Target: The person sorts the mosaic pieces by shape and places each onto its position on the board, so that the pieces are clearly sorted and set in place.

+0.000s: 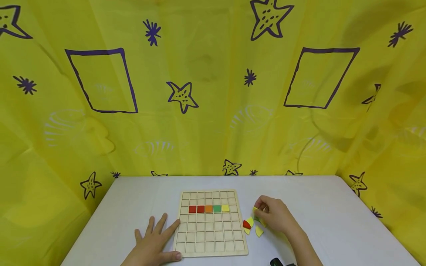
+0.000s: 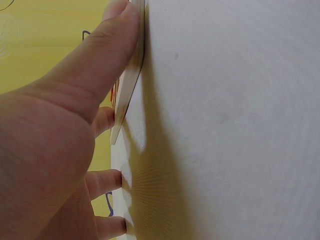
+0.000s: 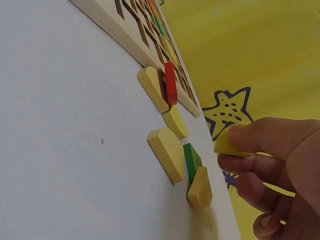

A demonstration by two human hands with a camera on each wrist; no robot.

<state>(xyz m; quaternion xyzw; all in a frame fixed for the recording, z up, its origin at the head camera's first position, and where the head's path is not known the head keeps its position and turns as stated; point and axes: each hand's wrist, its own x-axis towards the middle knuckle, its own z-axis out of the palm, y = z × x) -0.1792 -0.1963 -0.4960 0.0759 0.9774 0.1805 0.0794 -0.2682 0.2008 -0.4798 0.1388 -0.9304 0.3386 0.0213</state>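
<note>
A wooden grid board (image 1: 209, 236) lies on the white table, with one row of coloured square tiles (image 1: 208, 209) set in it: red, red, orange, green and yellow. My left hand (image 1: 151, 242) is spread at the board's left side, its thumb and index fingertip touching the edge. Thumb and fingers of my right hand (image 1: 274, 214) pinch a yellow piece (image 3: 227, 144) above the table, right of the board. Below that hand lie loose pieces: a red piece (image 3: 170, 84), a green piece (image 3: 192, 162) and several yellow pieces (image 3: 166, 155), some with a curved side.
A dark object (image 1: 276, 262) shows at the bottom edge, near my right forearm. Behind the white table (image 1: 139, 192) hangs a yellow curtain (image 1: 213, 140) with stars and fish printed on it; it also runs along both sides.
</note>
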